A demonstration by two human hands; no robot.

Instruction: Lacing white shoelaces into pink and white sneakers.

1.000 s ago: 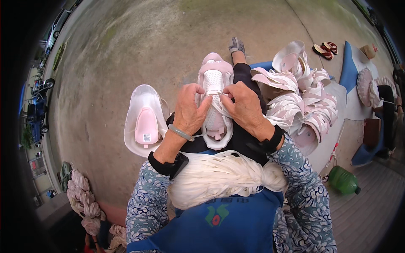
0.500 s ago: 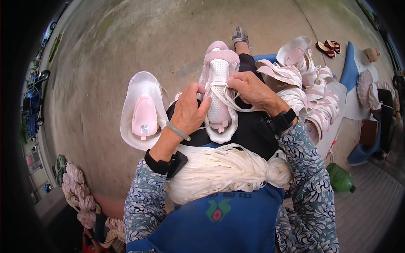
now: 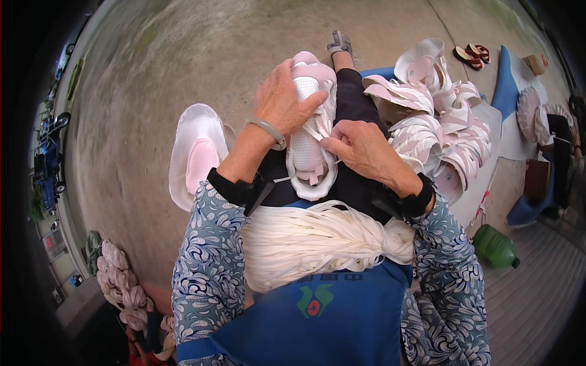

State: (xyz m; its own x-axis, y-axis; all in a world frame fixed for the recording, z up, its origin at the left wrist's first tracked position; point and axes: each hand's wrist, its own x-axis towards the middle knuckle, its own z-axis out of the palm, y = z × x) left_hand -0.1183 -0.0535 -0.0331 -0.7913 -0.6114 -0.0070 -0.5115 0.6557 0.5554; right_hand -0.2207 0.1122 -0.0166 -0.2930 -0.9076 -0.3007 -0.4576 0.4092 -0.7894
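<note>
The shoe lies across the person's lap, its long axis running away from the body, with a pink tab at the near end and the pink toe at the far one. The left hand rests over the shoe's left side toward the toe, spread wide, thumb well apart from the blurred fingers and reaching over the white mesh; I see nothing pinched in it. The right hand comes in from the shoe's right edge, narrow, thumb and forefinger closed on what looks like the white lace. That lace crosses the shoe's middle, just left of the right fingertips and nearer the body than the left thumb, so the right hand is the closer one to it. Left of the shoe sits a loose upper, right of it a pile of uppers, and on its near side, against the blue apron, a bundle of white laces.
</note>
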